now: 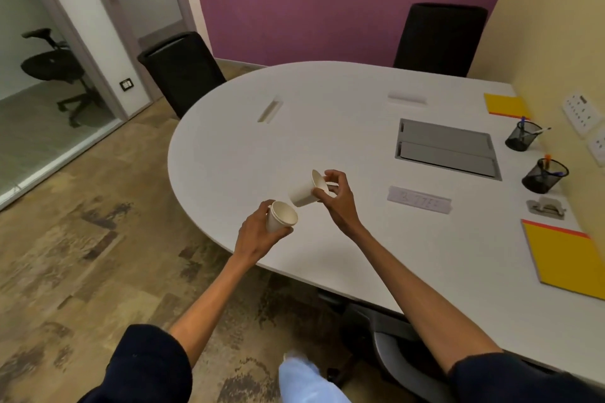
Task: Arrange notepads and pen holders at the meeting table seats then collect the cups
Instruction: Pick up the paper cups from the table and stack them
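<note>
The collecting of the cups was judged to be under way, with the arranging apparently done: a yellow near notepad was seen at the near edge of the white table and a far notepad at the far edge, close to a black chair, while two mesh pen holders with pens in them were stood between the pads, near the wall. One white paper cup was gripped round its side by the left hand, mouth up, just beyond the table's edge; a second cup was pinched at its rim by the right hand and held tilted just above and beside the first, apart from it. Nesting the two was judged to be the step in hand. No further cup could be made out on the table. A pale paper slip was marked with faint writing that could not be read, no print was seen on either cup, and the sign on the door was too blurred to be read
</note>
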A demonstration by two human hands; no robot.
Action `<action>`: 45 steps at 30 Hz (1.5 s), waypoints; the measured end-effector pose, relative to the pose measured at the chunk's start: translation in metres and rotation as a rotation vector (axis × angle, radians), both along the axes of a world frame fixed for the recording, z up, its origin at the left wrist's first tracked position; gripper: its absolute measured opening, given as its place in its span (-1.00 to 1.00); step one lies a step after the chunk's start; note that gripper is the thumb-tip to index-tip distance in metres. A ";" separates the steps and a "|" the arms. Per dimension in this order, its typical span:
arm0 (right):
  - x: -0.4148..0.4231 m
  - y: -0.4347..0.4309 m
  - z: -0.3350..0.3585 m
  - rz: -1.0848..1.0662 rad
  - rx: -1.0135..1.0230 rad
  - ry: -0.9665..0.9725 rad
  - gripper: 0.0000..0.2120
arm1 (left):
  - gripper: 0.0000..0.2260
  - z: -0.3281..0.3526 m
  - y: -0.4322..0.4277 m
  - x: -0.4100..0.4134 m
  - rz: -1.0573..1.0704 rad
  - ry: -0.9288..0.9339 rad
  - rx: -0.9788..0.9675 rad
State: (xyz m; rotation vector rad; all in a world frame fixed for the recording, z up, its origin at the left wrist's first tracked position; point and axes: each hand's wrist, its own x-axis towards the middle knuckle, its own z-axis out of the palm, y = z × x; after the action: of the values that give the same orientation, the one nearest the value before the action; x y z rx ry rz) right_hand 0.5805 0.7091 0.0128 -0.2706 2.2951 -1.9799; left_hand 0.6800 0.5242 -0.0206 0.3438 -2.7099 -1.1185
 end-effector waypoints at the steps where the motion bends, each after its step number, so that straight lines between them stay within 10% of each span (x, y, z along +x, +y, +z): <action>1: -0.005 0.000 -0.004 -0.023 0.012 -0.010 -0.50 | -0.34 -0.003 -0.002 -0.004 -0.008 -0.001 0.011; 21: -0.173 0.017 -0.078 -0.579 0.336 -0.241 -0.30 | -0.46 -0.051 -0.102 -0.161 -0.098 -0.088 0.033; 45: -0.226 0.017 -0.119 -0.643 0.662 -0.358 -0.26 | -0.45 -0.078 -0.122 -0.249 -0.268 -0.188 0.066</action>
State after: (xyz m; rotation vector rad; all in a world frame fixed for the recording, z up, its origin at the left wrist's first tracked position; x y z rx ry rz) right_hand 0.3545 0.7263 -0.1058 0.8842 2.7901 -1.1400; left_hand 0.4313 0.4025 -0.0982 0.1003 -2.9562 -1.3080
